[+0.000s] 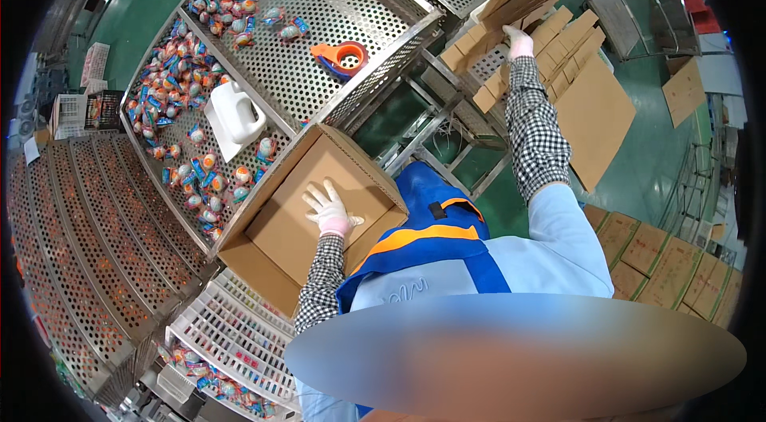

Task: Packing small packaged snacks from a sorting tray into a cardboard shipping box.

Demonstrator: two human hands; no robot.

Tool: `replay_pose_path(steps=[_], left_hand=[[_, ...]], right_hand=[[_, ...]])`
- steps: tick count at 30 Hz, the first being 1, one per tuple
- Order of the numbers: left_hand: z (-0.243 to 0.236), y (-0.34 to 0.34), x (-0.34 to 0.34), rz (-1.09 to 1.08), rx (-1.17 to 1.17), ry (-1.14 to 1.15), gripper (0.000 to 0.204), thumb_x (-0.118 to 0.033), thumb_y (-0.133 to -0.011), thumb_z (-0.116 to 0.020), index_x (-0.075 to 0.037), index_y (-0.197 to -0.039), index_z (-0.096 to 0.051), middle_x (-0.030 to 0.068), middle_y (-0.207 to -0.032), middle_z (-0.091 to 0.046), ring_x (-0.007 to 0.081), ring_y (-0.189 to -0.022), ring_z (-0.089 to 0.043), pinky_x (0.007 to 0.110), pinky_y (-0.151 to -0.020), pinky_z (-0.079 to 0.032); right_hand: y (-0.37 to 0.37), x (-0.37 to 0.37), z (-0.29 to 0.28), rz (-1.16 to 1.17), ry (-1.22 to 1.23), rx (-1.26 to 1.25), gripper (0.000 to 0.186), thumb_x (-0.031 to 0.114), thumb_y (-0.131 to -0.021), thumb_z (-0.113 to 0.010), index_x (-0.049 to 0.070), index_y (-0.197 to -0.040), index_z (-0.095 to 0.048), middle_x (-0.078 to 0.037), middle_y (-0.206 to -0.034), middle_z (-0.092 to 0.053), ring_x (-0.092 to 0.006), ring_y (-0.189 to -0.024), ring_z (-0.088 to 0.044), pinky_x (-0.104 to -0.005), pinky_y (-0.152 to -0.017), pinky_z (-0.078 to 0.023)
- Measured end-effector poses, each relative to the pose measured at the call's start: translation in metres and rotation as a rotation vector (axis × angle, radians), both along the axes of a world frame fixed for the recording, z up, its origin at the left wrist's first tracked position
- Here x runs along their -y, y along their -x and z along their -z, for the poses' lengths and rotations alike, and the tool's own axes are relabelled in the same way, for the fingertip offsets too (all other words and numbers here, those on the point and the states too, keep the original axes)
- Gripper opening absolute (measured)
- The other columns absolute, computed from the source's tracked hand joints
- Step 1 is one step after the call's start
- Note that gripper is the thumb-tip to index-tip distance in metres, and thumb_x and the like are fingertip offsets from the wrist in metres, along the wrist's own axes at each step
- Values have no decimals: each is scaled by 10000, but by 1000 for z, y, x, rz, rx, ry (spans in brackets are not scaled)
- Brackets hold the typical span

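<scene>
My left hand (pixel 328 211), in a white glove, lies with fingers spread on the inner cardboard of an open box (pixel 275 266). No candy or other loose item shows in that box. My right hand (pixel 519 42), also gloved, reaches out at the upper right among brown cardboard pieces (pixel 570 43) with notched edges. Its fingers meet the cardboard edges beside a grey perforated crate (pixel 487 65), and their grip is partly hidden. Checked sleeves cover both forearms. A large flat cardboard sheet (pixel 597 123) leans below the notched pieces.
Perforated metal trays hold many wrapped egg-shaped candies (pixel 171 75). A white plastic scoop (pixel 236 120) and an orange-and-blue tape dispenser (pixel 343 59) rest there. A white slotted basket (pixel 235 334) is at lower left; strapped cartons (pixel 662 254) are stacked at lower right. A metal frame (pixel 447 135) stands between.
</scene>
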State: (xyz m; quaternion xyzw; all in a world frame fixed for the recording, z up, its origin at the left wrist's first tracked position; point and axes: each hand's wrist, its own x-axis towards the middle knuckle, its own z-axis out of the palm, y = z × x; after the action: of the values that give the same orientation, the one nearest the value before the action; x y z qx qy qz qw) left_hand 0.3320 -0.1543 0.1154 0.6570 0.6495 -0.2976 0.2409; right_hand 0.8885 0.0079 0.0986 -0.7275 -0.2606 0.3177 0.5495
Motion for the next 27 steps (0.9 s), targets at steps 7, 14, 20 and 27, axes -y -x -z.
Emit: replay_pose_path(steps=[7,14,20,27], left_hand=[[-6,6,6,-17,59,1,1298,-482,-555,-819,-114,-1463,32,265,-1489,78,465,-1370,39,658,-1008,-201],[-5,24,17,0,135,-85,1183,-510,-614,-767,-127,-1468,-44,262,-1490,49,470,-1367,10,656,-1000,-218],[-40,24,-17,-460,1146,-444,652,-363,-784,-686,11,-1272,-467,183,-1225,-561,281,-1125,-553,357,-948,-434],[-176,1,-47,-404,1659,-912,730,-237,-742,-751,8,-1322,-382,123,-1004,-600,202,-951,-575,308,-842,-466]], right_hand=[[23,-15,2,347,-153,-193,620,108,-650,-800,-156,-1127,-504,-228,-1127,-585,-296,-1034,-565,-359,-901,-441],[52,45,-40,474,-229,150,419,-17,-752,-543,-72,-1155,-442,-128,-1044,-571,-186,-884,-549,-287,-782,-453],[228,109,-151,27,-453,386,444,-7,-806,-519,-58,-1236,-419,-135,-1157,-540,-210,-1054,-525,-316,-933,-408],[445,139,-188,-885,-732,757,415,-3,-798,-532,-51,-1207,-484,-196,-1181,-553,-263,-997,-585,-340,-894,-455]])
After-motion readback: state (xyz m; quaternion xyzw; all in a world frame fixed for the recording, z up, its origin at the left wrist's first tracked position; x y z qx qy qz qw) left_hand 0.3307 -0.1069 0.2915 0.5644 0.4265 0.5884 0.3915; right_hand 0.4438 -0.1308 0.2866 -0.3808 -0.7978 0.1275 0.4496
